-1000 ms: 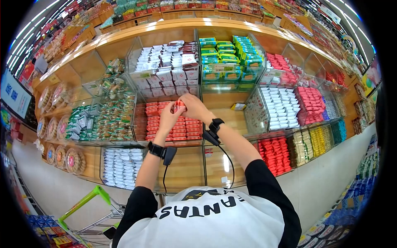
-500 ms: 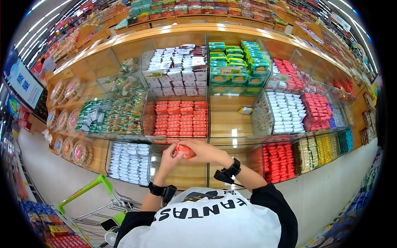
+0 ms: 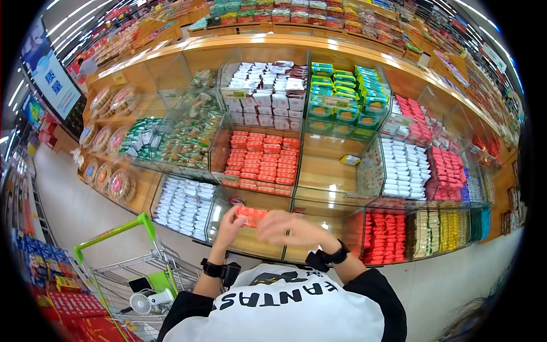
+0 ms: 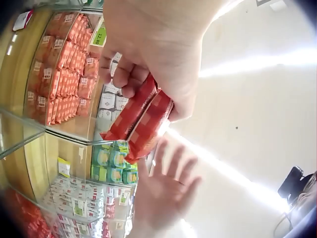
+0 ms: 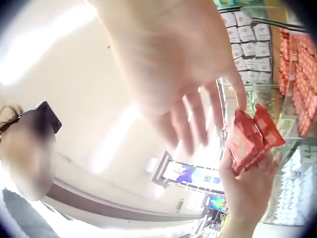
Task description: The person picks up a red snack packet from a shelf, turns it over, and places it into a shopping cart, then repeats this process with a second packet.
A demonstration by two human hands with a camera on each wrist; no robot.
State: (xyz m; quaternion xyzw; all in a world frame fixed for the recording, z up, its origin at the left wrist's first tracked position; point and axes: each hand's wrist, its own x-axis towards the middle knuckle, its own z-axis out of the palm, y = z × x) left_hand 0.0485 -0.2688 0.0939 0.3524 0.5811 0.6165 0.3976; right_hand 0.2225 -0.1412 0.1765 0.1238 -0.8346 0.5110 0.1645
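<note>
My left hand (image 3: 228, 229) grips a pair of small red snack packets (image 3: 249, 215), held side by side over the lower front bins. In the left wrist view the thumb and fingers pinch the red checked wrappers (image 4: 141, 124) near one end. My right hand (image 3: 292, 229) is beside the packets with its fingers spread and nothing in its grasp; the right wrist view shows its open palm (image 5: 173, 69), one fingertip right at the packets' edge. Behind both hands, a clear-walled bin holds stacked red packets (image 3: 263, 162) of similar look.
White packets (image 3: 183, 206) fill a bin at the lower left, red ones (image 3: 384, 236) another at the lower right. Green and yellow packs (image 3: 347, 94) sit in the upper row. A shopping cart (image 3: 142, 273) with a small white fan (image 3: 149, 302) stands left of the body.
Both hands came back from the red packet bin toward the body. The right hand has let go of the packets and spread its fingers; the left keeps hold. The view has turned, bringing more cart in.
</note>
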